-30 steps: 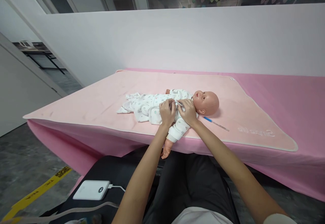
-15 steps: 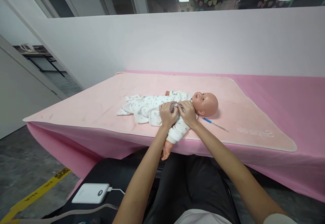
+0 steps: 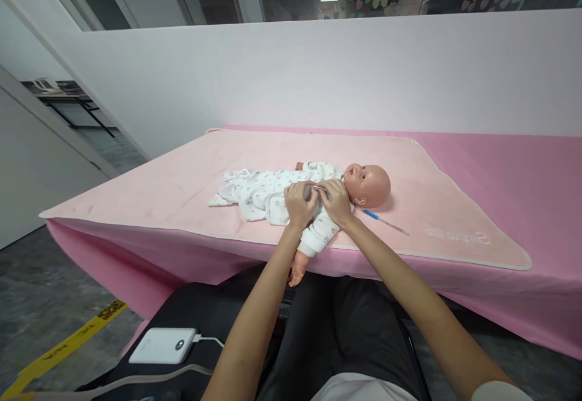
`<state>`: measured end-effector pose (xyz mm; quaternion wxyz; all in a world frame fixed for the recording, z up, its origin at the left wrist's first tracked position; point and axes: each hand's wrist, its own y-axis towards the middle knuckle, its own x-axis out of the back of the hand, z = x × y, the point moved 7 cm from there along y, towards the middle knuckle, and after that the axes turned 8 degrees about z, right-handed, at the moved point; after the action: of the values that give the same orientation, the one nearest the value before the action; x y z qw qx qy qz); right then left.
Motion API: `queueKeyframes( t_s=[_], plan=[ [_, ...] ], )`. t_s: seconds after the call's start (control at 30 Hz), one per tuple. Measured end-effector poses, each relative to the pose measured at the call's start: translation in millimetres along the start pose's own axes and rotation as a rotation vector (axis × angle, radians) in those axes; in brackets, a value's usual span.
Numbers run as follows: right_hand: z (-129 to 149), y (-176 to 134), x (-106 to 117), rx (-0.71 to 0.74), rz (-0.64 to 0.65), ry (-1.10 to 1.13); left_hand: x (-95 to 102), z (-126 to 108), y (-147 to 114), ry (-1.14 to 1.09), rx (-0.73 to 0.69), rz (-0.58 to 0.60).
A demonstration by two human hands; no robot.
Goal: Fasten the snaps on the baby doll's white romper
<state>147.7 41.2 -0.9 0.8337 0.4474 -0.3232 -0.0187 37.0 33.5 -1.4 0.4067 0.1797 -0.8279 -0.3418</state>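
Note:
A baby doll (image 3: 369, 185) lies on its back, its bald head to the right, dressed in a white printed baby gown (image 3: 259, 188). Over the doll's chest, my left hand (image 3: 301, 202) and my right hand (image 3: 335, 201) meet with fingers closed on the front of the gown. Something thin and white shows between the fingertips, too small to make out. The doll's near arm (image 3: 299, 267) hangs past the table edge below my wrists. Beside its head rests a thin tool with a blue handle and metal shaft (image 3: 386, 222).
A pale pink mat (image 3: 173, 176) lies under the doll, over a pink tablecloth (image 3: 536, 207). Behind stands a white wall (image 3: 364, 79). At lower left, a white power bank (image 3: 159, 346) with a cable lies on a black seat (image 3: 200, 304).
Almost nothing differs. Both hands stay at the gown's front, with only a slight shift of the fingers and of the camera.

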Motion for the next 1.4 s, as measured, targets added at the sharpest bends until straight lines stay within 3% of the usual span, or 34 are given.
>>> queueKeyframes(
  t_s=[0.93,1.4],
  plan=[
    [-4.1,-2.2,4.7,-0.044,-0.072,0.016,4.7,2.8,-1.1,0.031,0.021,-0.046],
    [3.9,-0.3,5.4,-0.016,-0.028,-0.004,4.8,3.5,-1.3,0.021,0.028,-0.049]
  ],
)
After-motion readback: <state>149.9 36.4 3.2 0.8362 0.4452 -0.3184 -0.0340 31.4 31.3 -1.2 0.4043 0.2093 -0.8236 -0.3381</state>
